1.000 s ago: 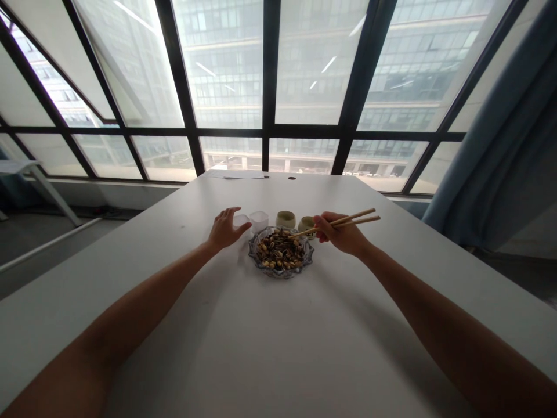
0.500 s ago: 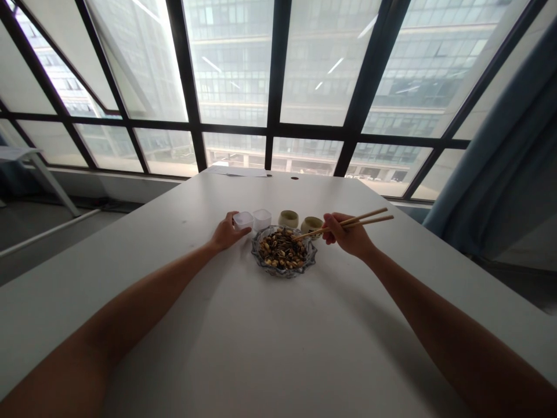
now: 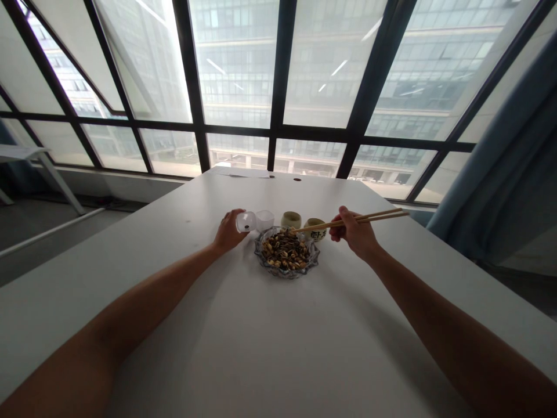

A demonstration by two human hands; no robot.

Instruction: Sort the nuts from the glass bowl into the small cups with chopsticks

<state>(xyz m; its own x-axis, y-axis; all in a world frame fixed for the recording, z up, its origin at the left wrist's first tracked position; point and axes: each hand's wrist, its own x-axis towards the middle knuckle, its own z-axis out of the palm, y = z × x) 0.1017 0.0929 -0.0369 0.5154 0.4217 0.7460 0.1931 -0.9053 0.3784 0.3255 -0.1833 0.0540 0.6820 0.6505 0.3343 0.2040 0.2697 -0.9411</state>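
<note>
My left hand point(image 3: 228, 233) is closed round a small translucent plastic cup point(image 3: 246, 225), tilted with its mouth toward me; a small dark thing shows in it. A second translucent cup point(image 3: 265, 220) stands just to its right. In my right hand point(image 3: 354, 233) is a pair of wooden chopsticks point(image 3: 383, 215), held almost together and pointing left. Their tips are over the back of a scalloped glass bowl point(image 3: 314, 261), at a pale piece that may be a peanut. Nuts and dark striped seeds point(image 3: 285, 247) fill the bowl.
Two pale green cups, one plain point(image 3: 291, 219) and one with dark lettering point(image 3: 317, 234), stand behind the bowl on the white table point(image 3: 278, 337). A sheet of paper point(image 3: 243, 172) lies at the far edge. Windows rise beyond; a blue curtain point(image 3: 496, 157) hangs at right.
My left hand has tipped the plastic cup toward me. My right hand has drawn slightly right, and the chopsticks have closed together, their tips shifting toward the bowl's back edge.
</note>
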